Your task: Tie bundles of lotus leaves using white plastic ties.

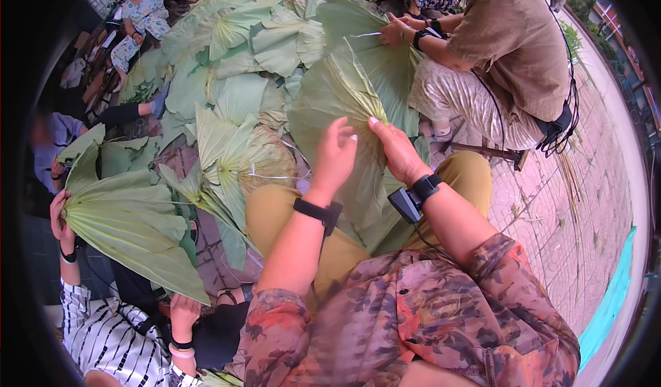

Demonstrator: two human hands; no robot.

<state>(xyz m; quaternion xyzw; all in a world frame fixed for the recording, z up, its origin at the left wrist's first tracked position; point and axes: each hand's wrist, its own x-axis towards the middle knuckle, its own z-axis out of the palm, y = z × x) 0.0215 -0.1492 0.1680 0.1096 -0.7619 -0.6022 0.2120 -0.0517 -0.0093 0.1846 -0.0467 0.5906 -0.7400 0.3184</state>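
My right hand point(400, 149) pinches a large pale-green lotus leaf point(330, 87) between thumb and fingers where its veins gather. The leaf fans upward from that grip, and its lower part hangs over my lap. Close to the left of it, my left hand point(338, 154) is raised with its fingers bent and apart, and nothing shows in it. Behind the held leaf spreads a darker green lotus leaf point(408, 92). Left of my knee lie more lotus leaves point(222, 144), one with a thin white cord point(263, 174) across it.
Overlapping lotus leaves point(279, 41) cover the ground ahead. At right, a seated person point(506, 51) handles a leaf. At lower left, a person in a striped shirt point(119, 335) holds up a lotus leaf point(129, 221). Dry stalks point(570, 180) lie on the brick paving point(542, 221).
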